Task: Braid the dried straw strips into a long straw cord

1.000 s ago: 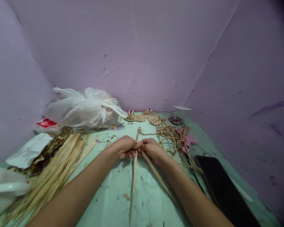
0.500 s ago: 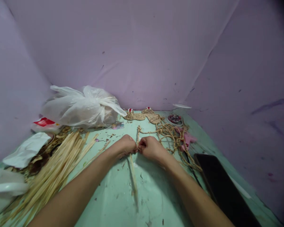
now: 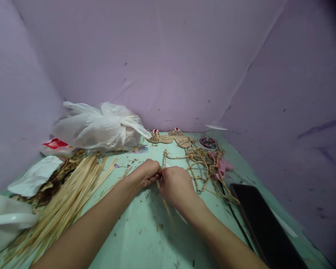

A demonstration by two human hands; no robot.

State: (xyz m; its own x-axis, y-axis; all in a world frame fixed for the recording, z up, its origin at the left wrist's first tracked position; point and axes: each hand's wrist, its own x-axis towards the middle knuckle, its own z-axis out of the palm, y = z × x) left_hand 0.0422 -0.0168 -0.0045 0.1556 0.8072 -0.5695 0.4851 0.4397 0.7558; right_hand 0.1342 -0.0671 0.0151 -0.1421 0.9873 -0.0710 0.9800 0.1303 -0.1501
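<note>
My left hand (image 3: 147,173) and my right hand (image 3: 175,185) meet at the middle of a pale green table (image 3: 134,239), both closed on thin dry straw strips (image 3: 165,203). Their knuckles touch. A braided straw cord (image 3: 164,157) runs away from the fingers toward the back. One loose strip tail shows under my right wrist. The fingertips are hidden between the two hands.
A bundle of loose straw strips (image 3: 70,196) lies at the left. Behind it sit a white plastic bag (image 3: 100,127), crumpled paper (image 3: 35,179) and a white container (image 3: 5,220). A tangle of braided cord (image 3: 205,162), a pink object (image 3: 222,166) and a black tablet (image 3: 261,220) lie right. Purple walls enclose the table.
The long strip tails that hung toward me have been pulled in and shortened. My right hand has rolled over the strips and shifted slightly toward me; my left hand stays put.
</note>
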